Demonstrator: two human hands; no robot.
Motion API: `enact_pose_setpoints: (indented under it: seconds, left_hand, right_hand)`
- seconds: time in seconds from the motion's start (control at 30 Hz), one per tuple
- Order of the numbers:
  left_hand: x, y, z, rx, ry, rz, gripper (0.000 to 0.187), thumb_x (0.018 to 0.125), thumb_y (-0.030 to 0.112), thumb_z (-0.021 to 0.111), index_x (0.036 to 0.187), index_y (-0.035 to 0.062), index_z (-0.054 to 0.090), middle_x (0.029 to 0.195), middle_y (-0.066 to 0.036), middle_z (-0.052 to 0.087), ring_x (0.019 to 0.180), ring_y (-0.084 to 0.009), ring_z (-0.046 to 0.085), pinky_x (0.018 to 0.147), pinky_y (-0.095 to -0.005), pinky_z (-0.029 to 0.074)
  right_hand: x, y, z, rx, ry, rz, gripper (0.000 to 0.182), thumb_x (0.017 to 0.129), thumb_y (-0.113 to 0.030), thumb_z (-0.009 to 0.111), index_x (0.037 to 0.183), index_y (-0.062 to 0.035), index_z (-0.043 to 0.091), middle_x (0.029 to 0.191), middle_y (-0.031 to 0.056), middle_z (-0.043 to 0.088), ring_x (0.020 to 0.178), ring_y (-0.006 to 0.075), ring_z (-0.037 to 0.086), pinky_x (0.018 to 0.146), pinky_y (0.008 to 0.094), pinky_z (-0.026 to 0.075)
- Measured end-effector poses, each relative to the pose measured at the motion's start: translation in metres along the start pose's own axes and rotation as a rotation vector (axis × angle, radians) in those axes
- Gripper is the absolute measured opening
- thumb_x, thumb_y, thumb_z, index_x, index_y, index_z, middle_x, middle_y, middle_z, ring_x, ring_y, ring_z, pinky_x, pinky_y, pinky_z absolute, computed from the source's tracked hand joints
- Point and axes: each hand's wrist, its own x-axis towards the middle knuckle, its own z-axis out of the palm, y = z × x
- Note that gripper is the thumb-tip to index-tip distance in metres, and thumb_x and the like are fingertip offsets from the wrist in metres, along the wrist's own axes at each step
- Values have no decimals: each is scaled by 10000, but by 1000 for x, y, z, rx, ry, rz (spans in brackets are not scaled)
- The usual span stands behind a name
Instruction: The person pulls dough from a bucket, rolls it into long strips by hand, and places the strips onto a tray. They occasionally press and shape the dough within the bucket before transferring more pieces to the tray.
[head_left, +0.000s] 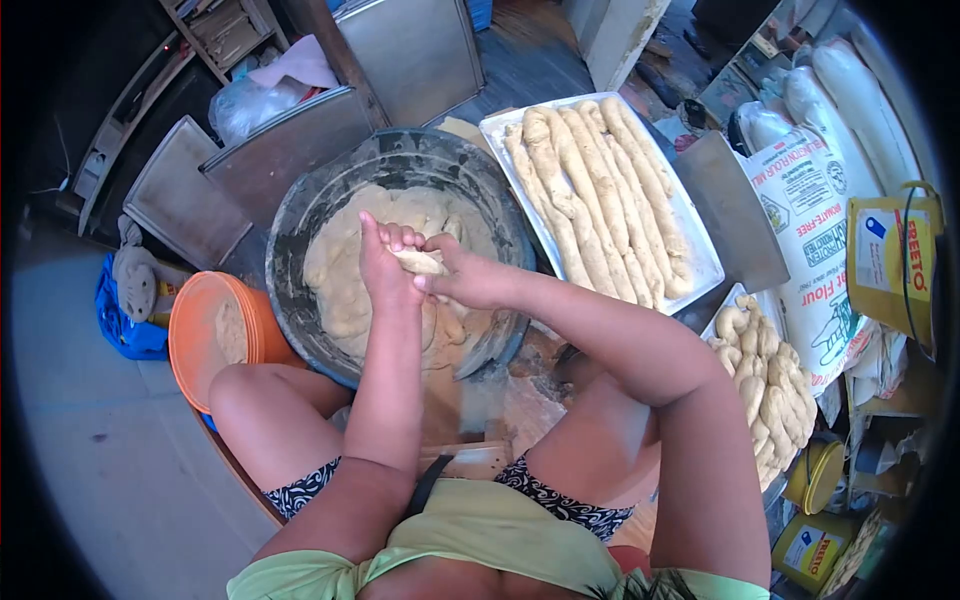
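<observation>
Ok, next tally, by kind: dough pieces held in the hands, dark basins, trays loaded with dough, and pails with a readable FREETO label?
Held dough piece: 1
Dark basin: 1
Dough-loaded trays: 2
FREETO-labelled pails: 2
Total: 6

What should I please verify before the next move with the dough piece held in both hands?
1. Grip on the dough piece: ok; the left hand and right hand both hold it.
2. Hands above the black tub: ok; they are over its opening.
3. Dough mass in the tub: ok; a broad, lumpy mass remains.
4. Ample free room on the white tray: not ok; long dough strips lie side by side across most of it.
5. Full shape of the dough piece: cannot tell; the fingers partly cover it.
6. Depth of powder in the orange bucket: cannot tell from this angle.
</observation>
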Motion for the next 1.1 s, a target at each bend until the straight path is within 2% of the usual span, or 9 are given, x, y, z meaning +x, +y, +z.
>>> enact_pose_setpoints:
  seconds: [0.1, 0.17, 0.43, 0.5, 0.53, 0.8, 0.87, 1.03, 1.1]
  left_hand:
    - [14, 2, -22, 22, 121, -57, 375, 903, 394, 515, 663, 136, 387, 576, 11, 376, 548, -137, 415, 545, -293, 400]
    - [27, 1, -54, 120, 35, -187, 325, 896, 355, 535, 677, 135, 438, 612, 5, 454, 595, -143, 468, 591, -291, 419]
    - [35, -8, -147, 270, 179, -294, 181, 868, 268, 559, 758, 130, 522, 677, -2, 541, 686, -157, 545, 607, -282, 442]
    - [37, -16, -161, 329, 206, -307, 155, 858, 258, 560, 780, 129, 526, 691, 0, 542, 699, -153, 547, 613, -283, 444]
    - [37, -22, -166, 454, 197, -347, 138, 848, 253, 564, 805, 126, 529, 709, 1, 544, 700, -149, 547, 616, -285, 445]
    - [62, -70, -248, 931, 275, -429, 201, 800, 245, 604, 930, 97, 561, 769, -18, 551, 736, -153, 545, 666, -308, 449]
    - [82, -96, -283, 1588, 140, -9, 293, 761, 228, 630, 991, 60, 560, 873, -107, 566, 807, -247, 584, 716, -379, 471]
    - [81, -110, -213, 2125, -109, -95, 400, 791, 175, 553, 1179, 87, 510, 1292, -155, 406, 1179, -292, 419, 941, -446, 365]
    - [104, -137, -216, 2190, -526, 219, 406, 820, 153, 510, 1218, 88, 472, 1353, -135, 365, 1263, -298, 327, 992, -416, 312]
  right_hand:
    - [-12, -31, -53, -64, -178, 194, 434, 861, -348, 546, 1127, -8, 508, 1044, 205, 582, 941, 286, 590, 838, 339, 444]
    - [-32, -28, -99, 57, -4, 172, 332, 899, -298, 504, 1135, -67, 535, 963, 66, 594, 838, 137, 567, 731, 276, 458]
    - [-147, 113, -228, 220, 812, 176, 528, 887, -215, 511, 1362, -133, 294, 1220, 121, 507, 960, 184, 529, 845, 292, 421]
    - [-165, 225, -243, -409, 602, 331, 564, 867, -281, 527, 1366, -130, 311, 1272, 160, 478, 1120, 294, 491, 948, 355, 374]
    - [-165, 218, -230, -896, 469, 684, 583, 858, -334, 512, 1373, -138, 320, 1318, 199, 422, 1226, 366, 391, 1018, 376, 307]
    - [-143, 232, -227, -232, 751, 416, 352, 859, -120, 494, 1196, -28, 541, 1109, 152, 518, 1065, 268, 497, 926, 328, 375]
    - [-139, 242, -239, -192, 691, 492, 393, 822, -73, 485, 1210, -38, 532, 1118, 172, 500, 1091, 303, 479, 948, 352, 360]
    - [-117, 147, -217, -751, 730, 550, 498, 834, -124, 524, 1318, -84, 413, 1300, 156, 419, 1213, 297, 401, 1009, 385, 313]
    - [-108, 99, -206, -689, 680, 336, 503, 839, -146, 548, 1319, -90, 409, 1336, 152, 394, 1248, 291, 371, 1029, 393, 292]
